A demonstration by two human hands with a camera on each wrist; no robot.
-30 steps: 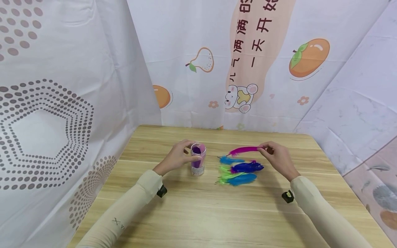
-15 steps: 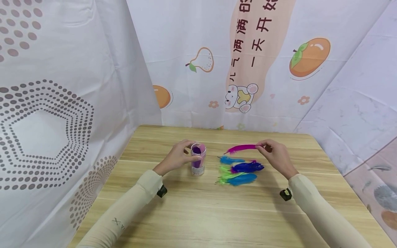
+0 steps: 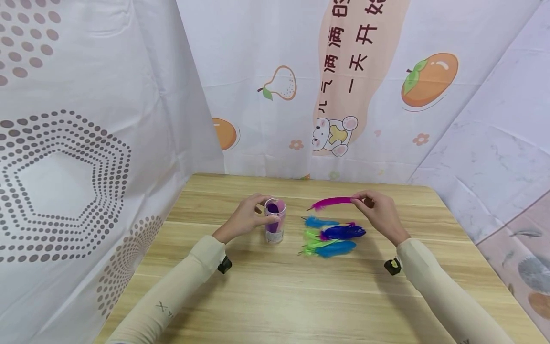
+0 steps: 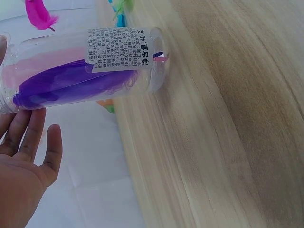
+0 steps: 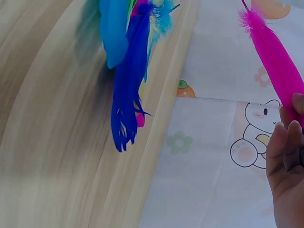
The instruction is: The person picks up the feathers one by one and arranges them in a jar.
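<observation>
Upright on the wooden table stands a clear plastic jar (image 3: 274,236) with a printed label (image 4: 116,50). Inside it are a purple feather (image 4: 71,85) and a pale pink feather (image 4: 45,61). My left hand (image 3: 244,220) holds the jar near its rim, thumb in front and fingers behind. My right hand (image 3: 380,212) pinches a magenta feather (image 3: 333,202) by its broad tip, above the table; its quill points left toward the jar. Below that feather lies a loose pile with a dark blue feather (image 3: 343,232), light blue feathers (image 3: 336,249) and green feathers (image 3: 315,242).
The wooden table (image 3: 275,296) stretches toward me in front of the jar and pile. A printed white curtain (image 3: 258,143) hangs right behind its far edge. More patterned cloth (image 3: 159,95) hangs at the left side, and marbled cloth (image 3: 485,143) at the right.
My right hand has moved a little left and up with the magenta feather, bringing its quill closer to the jar. The left hand and the jar have stayed in place.
</observation>
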